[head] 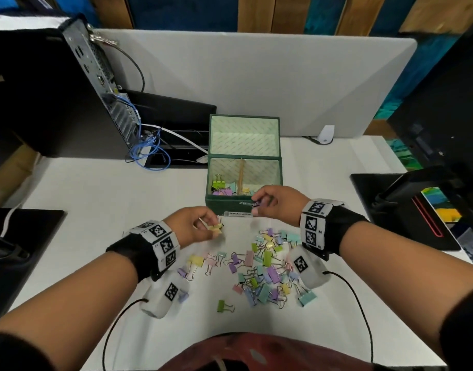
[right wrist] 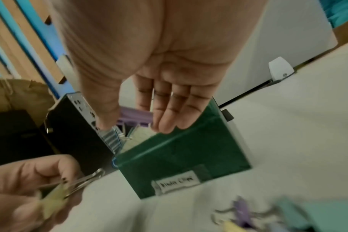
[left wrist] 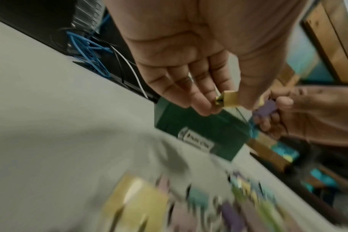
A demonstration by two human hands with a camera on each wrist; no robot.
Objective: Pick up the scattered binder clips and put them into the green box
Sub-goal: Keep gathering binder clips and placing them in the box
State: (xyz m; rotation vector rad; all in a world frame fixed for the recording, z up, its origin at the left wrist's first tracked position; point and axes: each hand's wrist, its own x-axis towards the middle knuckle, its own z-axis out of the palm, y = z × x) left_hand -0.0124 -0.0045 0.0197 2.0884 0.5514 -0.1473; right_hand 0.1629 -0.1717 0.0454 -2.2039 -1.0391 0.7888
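Note:
The green box (head: 280, 170) (left wrist: 197, 125) (right wrist: 181, 157) stands open at the table's middle, with several clips lying inside. My left hand (head: 205, 226) (left wrist: 218, 102) pinches a yellow binder clip (head: 216, 228) (left wrist: 228, 99) (right wrist: 54, 202) just left of the box's front. My right hand (head: 259, 206) (right wrist: 129, 125) pinches a purple binder clip (head: 258, 203) (left wrist: 265, 109) (right wrist: 134, 117) at the box's front rim. Several pastel binder clips (head: 264, 266) (right wrist: 268, 216) lie scattered on the white table in front of me.
A computer tower (head: 69, 89) with blue cables (head: 149, 148) stands at the back left. A grey partition (head: 256, 76) closes the back. Black mats (head: 21, 250) lie at the left and right (head: 396, 210) edges. A white device (head: 326, 133) sits behind the box.

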